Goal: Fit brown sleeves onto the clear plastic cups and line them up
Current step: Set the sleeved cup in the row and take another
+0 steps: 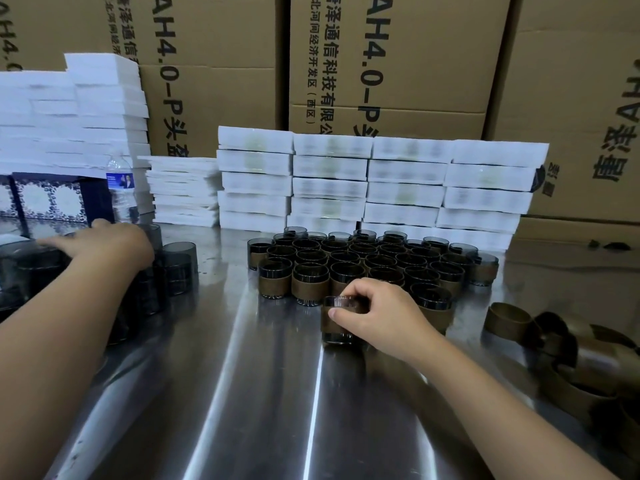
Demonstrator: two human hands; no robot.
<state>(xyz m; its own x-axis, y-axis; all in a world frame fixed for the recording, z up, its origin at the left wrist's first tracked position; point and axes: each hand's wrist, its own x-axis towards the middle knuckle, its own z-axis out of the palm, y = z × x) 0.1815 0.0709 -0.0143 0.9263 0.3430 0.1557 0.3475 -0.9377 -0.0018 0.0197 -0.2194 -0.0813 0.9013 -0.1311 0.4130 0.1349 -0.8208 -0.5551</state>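
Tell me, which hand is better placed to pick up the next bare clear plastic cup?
Left. The left hand reaches over the bare clear plastic cups on the left, while the right hand grips a brown-sleeved clear cup beside the finished group.

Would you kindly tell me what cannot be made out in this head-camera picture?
Head view:
1. Left hand: blur hides whether its fingers grip the bare cups.
2. Sleeved cup: the right hand covers its right side.
3. Loose sleeves: pile cut off by the right edge.
4. White boxes: labels too blurred to read.
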